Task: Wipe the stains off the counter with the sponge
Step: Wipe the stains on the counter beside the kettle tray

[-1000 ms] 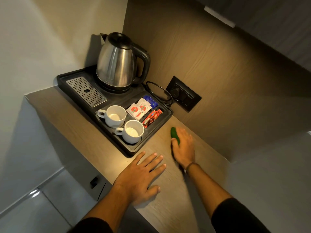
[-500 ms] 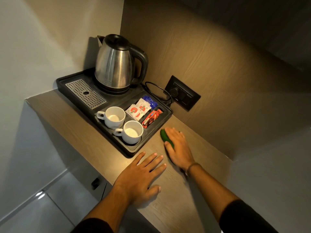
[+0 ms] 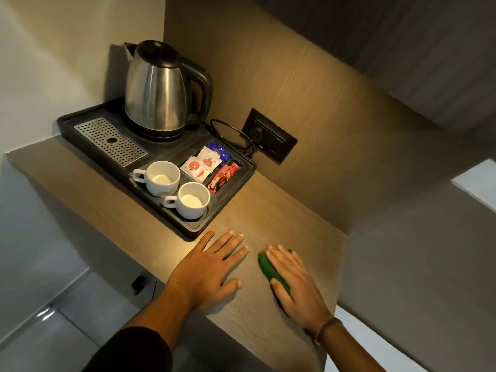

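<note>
- Wood-grain back panel (image 3: 308, 84), lit warm from above.
- Plain pale wall (image 3: 53, 49) at left, meeting the panel in a corner.
- Black socket plate (image 3: 269, 139) set in the panel, with a plug and looped black cord (image 3: 230, 135).
- Glossy grey floor (image 3: 40, 331) below, with a bright glint.

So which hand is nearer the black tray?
Left. The left hand lies flat just in front of the tray's corner; the right hand, pressing the sponge, sits farther right.

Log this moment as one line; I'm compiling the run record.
phase: wiping | right hand: flat on green sponge, pressed to counter | left hand: open, palm braced on counter | tray: untouched
</note>
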The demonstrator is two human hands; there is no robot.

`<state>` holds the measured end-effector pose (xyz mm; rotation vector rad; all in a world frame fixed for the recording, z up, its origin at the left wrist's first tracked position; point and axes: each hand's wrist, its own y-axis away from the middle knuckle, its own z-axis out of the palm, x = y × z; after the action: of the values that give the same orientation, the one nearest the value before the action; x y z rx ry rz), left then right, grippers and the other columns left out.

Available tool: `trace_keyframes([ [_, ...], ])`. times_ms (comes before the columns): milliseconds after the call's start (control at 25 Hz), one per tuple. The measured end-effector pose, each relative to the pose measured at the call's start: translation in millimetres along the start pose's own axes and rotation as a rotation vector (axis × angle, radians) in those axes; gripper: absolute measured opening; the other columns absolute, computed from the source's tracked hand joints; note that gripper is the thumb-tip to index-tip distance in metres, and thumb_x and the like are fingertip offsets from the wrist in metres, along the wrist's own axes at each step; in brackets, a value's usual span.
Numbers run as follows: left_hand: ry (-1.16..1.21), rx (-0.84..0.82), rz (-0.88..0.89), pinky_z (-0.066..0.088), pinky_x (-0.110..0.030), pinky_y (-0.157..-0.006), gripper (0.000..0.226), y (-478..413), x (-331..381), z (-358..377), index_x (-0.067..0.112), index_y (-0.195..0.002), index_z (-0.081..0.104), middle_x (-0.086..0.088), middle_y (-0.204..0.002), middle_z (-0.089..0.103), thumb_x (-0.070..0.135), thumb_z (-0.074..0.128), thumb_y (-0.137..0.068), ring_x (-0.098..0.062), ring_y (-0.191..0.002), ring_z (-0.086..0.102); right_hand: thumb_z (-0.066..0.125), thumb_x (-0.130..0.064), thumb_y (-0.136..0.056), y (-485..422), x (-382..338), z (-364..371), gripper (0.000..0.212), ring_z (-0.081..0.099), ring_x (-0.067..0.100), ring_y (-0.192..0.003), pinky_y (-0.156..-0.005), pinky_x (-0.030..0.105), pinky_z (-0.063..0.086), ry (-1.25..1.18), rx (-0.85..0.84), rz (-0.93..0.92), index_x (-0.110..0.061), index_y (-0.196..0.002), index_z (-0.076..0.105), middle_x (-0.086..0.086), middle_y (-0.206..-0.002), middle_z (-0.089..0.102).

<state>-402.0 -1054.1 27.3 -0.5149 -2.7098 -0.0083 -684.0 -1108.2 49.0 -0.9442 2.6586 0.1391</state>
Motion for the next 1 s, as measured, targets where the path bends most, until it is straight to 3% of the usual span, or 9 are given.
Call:
trace_keyframes([
  [160, -0.007, -0.005, 0.013, -0.002, -0.054, -0.13, 0.073, 0.0, -3.2, 0.1, 0.032, -0.165, 0.008, 0.004, -0.177, -0.003, 0.066, 0.029, -0.103, -0.017, -0.16, -0.011, 0.05, -0.026, -0.107, -9.8, -13.0, -16.9, 0.062, 0.01, 0.013, -0.158, -0.129, 0.044, 0.007, -0.105, 0.17, 0.411, -0.025, -0.162, 0.022, -0.006, -0.169, 0.017],
  [360, -0.041, 0.008, 0.022, -0.006, -0.052, -0.128, 0.075, -0.7, -4.4, 3.9, 0.031, -0.165, 0.008, 0.001, -0.177, 0.001, 0.068, 0.025, -0.102, -0.02, -0.16, -0.009, 0.036, -0.043, -0.107, 46.3, -87.2, 18.6, 0.061, 0.002, 0.004, -0.157, -0.127, 0.043, 0.004, -0.047, 0.06, 0.224, -0.042, -0.162, 0.01, -0.017, -0.171, 0.011],
  [480, -0.053, -0.001, 0.022, 0.0, -0.055, -0.129, 0.074, -2.1, -7.1, 7.8, 0.03, -0.165, 0.01, -0.001, -0.177, 0.005, 0.067, 0.027, -0.102, -0.021, -0.161, -0.005, 0.041, -0.042, -0.104, 48.0, -86.6, 18.9, 0.066, -0.004, 0.005, -0.157, -0.128, 0.043, -0.001, -0.015, 0.126, 0.394, -0.036, -0.163, 0.012, -0.015, -0.171, 0.008],
  [600, -0.057, -0.025, 0.03, 0.002, -0.057, -0.129, 0.075, -3.9, -6.6, 3.2, 0.028, -0.165, 0.009, -0.002, -0.177, 0.005, 0.066, 0.027, -0.102, -0.022, -0.161, -0.004, 0.049, -0.035, -0.093, 41.4, -96.0, 17.9, 0.083, -0.012, 0.01, -0.157, -0.127, 0.044, -0.007, -0.045, 0.078, 0.446, -0.03, -0.164, 0.006, -0.011, -0.172, 0.001],
  [840, -0.078, 0.011, -0.019, 0.006, -0.059, -0.129, 0.083, 30.8, 5.9, -21.6, 0.014, -0.165, 0.003, -0.01, -0.175, 0.0, 0.066, 0.014, -0.101, -0.029, -0.161, -0.002, 0.048, -0.017, -0.102, 39.6, -124.2, 22.3, 0.071, 0.001, 0.023, -0.159, -0.127, 0.043, -0.003, 0.062, 0.159, 0.555, -0.02, -0.163, 0.012, 0.003, -0.173, 0.012],
  [1000, -0.089, 0.038, -0.095, 0.012, -0.059, -0.129, 0.085, 109.6, 7.5, -34.9, 0.009, -0.164, 0.012, -0.014, -0.175, 0.011, 0.064, 0.021, -0.1, -0.031, -0.161, 0.006, 0.054, -0.018, -0.102, 57.7, -164.5, 33.1, 0.071, 0.007, 0.031, -0.158, -0.127, 0.049, 0.002, 0.172, 0.198, 0.432, -0.017, -0.163, 0.017, 0.008, -0.171, 0.018],
])
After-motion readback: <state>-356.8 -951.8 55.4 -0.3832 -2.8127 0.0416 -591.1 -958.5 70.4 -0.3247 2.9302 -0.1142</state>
